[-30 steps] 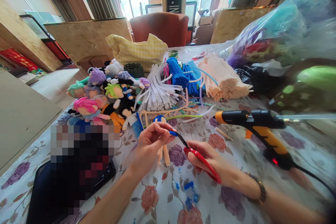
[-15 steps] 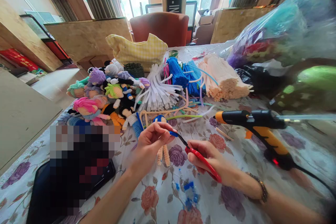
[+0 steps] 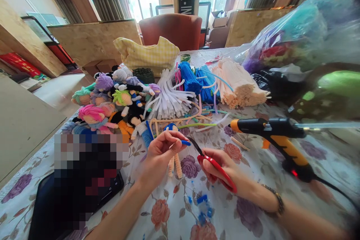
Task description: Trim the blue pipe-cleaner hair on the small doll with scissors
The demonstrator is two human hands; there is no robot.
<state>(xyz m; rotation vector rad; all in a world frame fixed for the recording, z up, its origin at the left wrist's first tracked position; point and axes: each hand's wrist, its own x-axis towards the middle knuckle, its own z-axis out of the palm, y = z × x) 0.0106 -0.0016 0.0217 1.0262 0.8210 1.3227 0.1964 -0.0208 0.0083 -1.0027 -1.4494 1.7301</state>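
Note:
My left hand point(image 3: 165, 148) pinches a short piece of blue pipe cleaner point(image 3: 185, 143), whose end sticks out past the fingertips. Wrapped in my right hand point(image 3: 222, 167) are red-handled scissors point(image 3: 217, 172); their dark blades point up and left, close by the blue end. Behind my left hand lies a partly made doll point(image 3: 176, 167) with pale coiled legs and blue on its upper part, mostly covered by the hand. Blue clippings point(image 3: 203, 204) are scattered on the flowered tablecloth point(image 3: 168, 191) below.
A glue gun point(image 3: 270, 131) with a red light rests at the right. Finished dolls point(image 3: 98, 101) are heaped at the left, behind a tablet point(image 3: 75, 195). Bundles of white point(image 3: 171, 97), blue point(image 3: 191, 78) and peach pipe cleaners point(image 3: 242, 82) lie at the back beside plastic bags point(image 3: 303, 33).
The scissor blades have come off the blue pipe cleaner and tilted slightly upward. My right hand has turned a little, while my left hand stays almost in place.

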